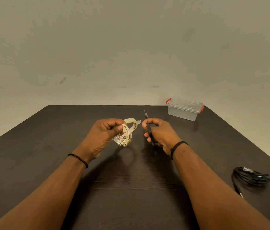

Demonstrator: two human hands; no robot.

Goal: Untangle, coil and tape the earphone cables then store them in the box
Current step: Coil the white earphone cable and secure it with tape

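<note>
Where a dark table (131, 180) meets a plain wall (131, 47), white cable (126, 135) and tape (131, 123) are gripped by the left hand (105, 133); scissors (149, 130) are gripped by the right hand (160, 133).

No text, brand or number can be read anywhere. The tape roll (131, 124) bears reddish print on its inner core. It is too small and blurred to make out.

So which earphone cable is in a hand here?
The white earphone cable, coiled in the left hand with the tape roll; the black earphone cable lies on the table.
</note>
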